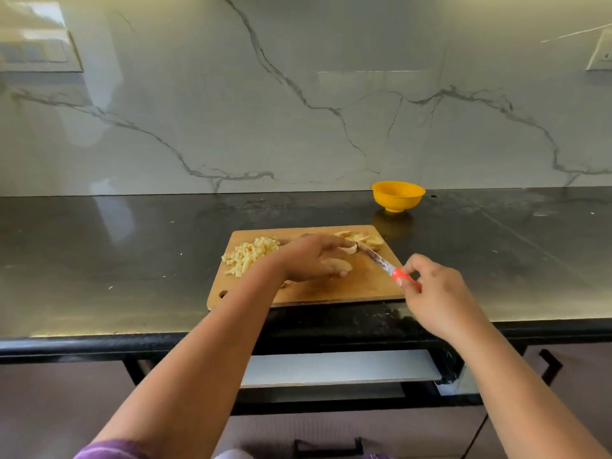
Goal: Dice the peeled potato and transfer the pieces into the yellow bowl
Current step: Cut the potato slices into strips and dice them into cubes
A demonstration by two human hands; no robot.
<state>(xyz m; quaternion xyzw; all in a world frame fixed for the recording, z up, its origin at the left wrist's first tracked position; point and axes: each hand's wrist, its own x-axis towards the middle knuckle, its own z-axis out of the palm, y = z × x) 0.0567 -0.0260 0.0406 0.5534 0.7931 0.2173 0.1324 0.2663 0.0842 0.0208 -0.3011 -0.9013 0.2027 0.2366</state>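
The wooden cutting board (308,289) lies on the dark countertop (99,260) with its long axis running left to right. A heap of diced potato pieces (248,256) occupies the board's far left corner, while the uncut potato slices (361,239) sit at the far right corner. The left hand (314,260) lies over the middle of the board, fingers extended and relaxed, fingertips reaching toward the slices and touching the nearest one; it grips nothing. The right hand (430,289) hovers at the board's right edge and pinches the red handle of the knife (384,265) between thumb and fingers. The knife's long axis runs diagonally, handle near the right edge, tip pointing away and leftward at the slices. The left hand is the nearer one to the slices. The yellow bowl (398,195) stands on the countertop beyond the board's far right corner, apart from it; no pieces show above its rim.
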